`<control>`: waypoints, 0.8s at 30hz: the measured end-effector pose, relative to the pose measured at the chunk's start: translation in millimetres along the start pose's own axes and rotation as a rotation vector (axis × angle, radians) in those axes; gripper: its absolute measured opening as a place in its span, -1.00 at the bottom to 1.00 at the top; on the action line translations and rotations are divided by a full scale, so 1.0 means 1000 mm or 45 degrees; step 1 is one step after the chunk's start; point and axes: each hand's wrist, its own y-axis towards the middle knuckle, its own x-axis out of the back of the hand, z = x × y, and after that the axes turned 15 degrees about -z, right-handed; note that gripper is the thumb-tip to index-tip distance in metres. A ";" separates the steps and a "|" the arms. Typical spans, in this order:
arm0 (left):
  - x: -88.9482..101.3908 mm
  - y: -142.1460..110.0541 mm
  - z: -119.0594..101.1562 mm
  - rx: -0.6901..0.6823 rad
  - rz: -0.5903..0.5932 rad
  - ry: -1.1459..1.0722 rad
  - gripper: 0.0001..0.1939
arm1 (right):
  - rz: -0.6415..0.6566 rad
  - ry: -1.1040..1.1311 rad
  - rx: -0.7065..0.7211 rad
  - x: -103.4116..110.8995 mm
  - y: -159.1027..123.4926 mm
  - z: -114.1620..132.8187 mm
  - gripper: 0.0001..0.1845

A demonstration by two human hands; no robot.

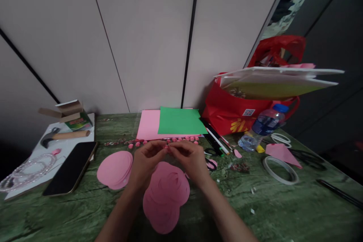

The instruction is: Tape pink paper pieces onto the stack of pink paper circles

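My left hand (pixel 148 162) and my right hand (pixel 191 160) meet fingertip to fingertip above the table. Both are closed in a pinch around a small pink paper piece (pixel 169 149), mostly hidden by the fingers. It looks rolled, but its exact shape is too small to tell. Below the hands lie overlapping pink paper spirals (pixel 166 200) with cut curling edges. Left of my left hand rests a stack of pink paper circles (pixel 115 168). A row of small pink paper rolls (pixel 138 144) runs behind the hands, in front of green paper (pixel 181 121) and pink paper sheets (pixel 147 124).
On the left are a phone (pixel 72 168), a hammer (pixel 70 135), a bead string (pixel 31 172) and an opened box (pixel 76 118). At right stand a red bag (pixel 224 107) and a water bottle (pixel 262 126), near a tape roll (pixel 279 172) and black scissors (pixel 211 163).
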 end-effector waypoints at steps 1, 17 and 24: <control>0.000 0.000 0.000 0.007 -0.004 -0.015 -0.80 | -0.022 -0.044 0.040 0.000 -0.001 0.002 -0.89; -0.003 -0.004 -0.002 -0.032 -0.003 0.020 -0.82 | -0.042 -0.198 0.235 0.002 -0.001 0.013 -0.83; -0.003 -0.003 -0.002 -0.007 0.004 0.043 -0.78 | -0.002 -0.168 0.228 0.005 0.000 0.013 -0.88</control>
